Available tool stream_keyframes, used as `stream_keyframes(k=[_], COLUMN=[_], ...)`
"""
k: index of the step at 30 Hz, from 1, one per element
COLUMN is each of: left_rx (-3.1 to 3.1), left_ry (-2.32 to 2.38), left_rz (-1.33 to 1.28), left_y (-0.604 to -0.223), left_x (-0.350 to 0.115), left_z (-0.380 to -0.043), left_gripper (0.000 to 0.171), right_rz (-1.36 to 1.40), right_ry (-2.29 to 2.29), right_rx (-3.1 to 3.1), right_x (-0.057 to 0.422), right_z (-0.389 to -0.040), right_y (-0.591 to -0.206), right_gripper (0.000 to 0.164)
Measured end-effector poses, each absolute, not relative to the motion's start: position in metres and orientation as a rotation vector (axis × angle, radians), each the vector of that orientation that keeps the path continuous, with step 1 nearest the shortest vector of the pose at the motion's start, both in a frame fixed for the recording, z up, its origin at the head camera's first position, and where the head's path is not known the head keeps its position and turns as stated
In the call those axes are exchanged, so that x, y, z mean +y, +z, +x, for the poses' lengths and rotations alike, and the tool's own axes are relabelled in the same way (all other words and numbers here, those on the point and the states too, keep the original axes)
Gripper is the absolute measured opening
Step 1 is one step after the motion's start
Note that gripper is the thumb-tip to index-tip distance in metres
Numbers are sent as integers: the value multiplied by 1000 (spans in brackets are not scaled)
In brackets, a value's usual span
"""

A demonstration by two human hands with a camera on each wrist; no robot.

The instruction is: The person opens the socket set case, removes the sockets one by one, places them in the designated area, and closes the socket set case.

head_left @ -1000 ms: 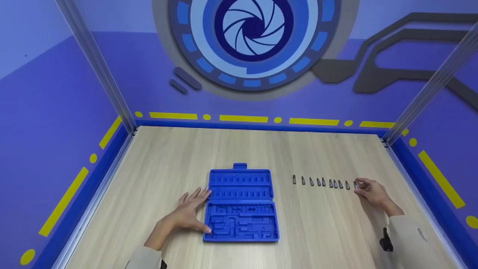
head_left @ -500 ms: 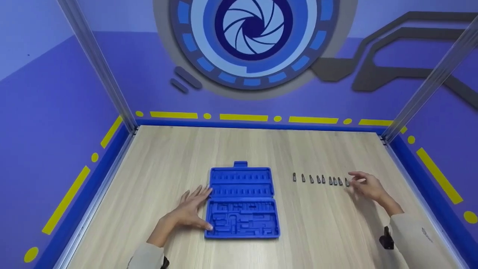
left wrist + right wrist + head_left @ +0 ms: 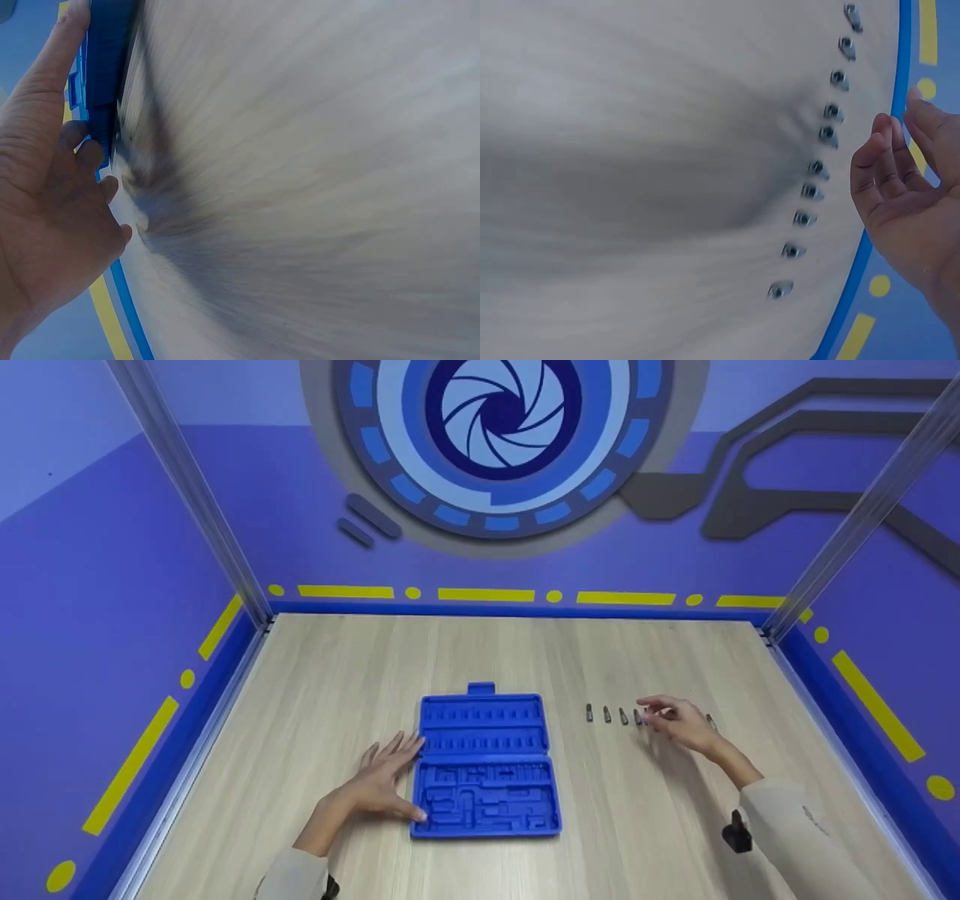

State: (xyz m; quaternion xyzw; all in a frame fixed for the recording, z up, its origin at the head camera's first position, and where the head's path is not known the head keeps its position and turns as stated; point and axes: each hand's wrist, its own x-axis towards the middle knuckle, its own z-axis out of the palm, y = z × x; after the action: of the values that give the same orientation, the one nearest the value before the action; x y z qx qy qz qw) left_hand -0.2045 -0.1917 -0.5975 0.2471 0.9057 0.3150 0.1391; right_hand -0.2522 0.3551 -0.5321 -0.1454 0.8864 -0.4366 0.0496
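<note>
An open blue plastic case (image 3: 486, 761) with moulded slots lies flat on the table in the head view. My left hand (image 3: 382, 789) rests along its left side, thumb at the near left corner and fingers spread straight by the hinge. In the left wrist view the thumb of that hand (image 3: 45, 172) touches the blue case (image 3: 109, 60). Several small metal screwdriver bits (image 3: 589, 712) lie in a row to the right of the case. Above the row hovers my right hand (image 3: 684, 725), fingers loosely bent and holding nothing; the right wrist view shows it apart from the bits (image 3: 793, 250).
The light wood table (image 3: 360, 660) is bounded by blue-purple walls with yellow dashes (image 3: 486, 595). Metal posts (image 3: 202, 502) stand at the two back corners.
My right hand has let go of the rightmost bit and moved left above the row. The left hand and the case stay where they were.
</note>
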Motion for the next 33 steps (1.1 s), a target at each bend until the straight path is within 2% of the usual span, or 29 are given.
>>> stream_keyframes(k=[13, 16, 23, 26, 33], left_rx=[2561, 2518, 2385, 2312, 2217], left_ry=[978, 1099, 1676, 1791, 1860], left_rz=[676, 605, 363, 318, 187], left_y=[-594, -591, -593, -596, -601], left_x=[-192, -192, -191, -189, -180], left_z=[-204, -207, -225, -232, -241], left_gripper=[130, 120, 78, 72, 69], right_rz=[-622, -649, -594, -565, -522], right_ry=[-1378, -1397, -1455, -1524, -1622], right_rx=[2571, 2552, 2455, 2367, 2211], right_x=[300, 295, 276, 266, 241], right_z=[-251, -257, -267, -269, -271], right_y=[-542, -554, -570, -572, -584], right_gripper=[32, 32, 44, 49, 57])
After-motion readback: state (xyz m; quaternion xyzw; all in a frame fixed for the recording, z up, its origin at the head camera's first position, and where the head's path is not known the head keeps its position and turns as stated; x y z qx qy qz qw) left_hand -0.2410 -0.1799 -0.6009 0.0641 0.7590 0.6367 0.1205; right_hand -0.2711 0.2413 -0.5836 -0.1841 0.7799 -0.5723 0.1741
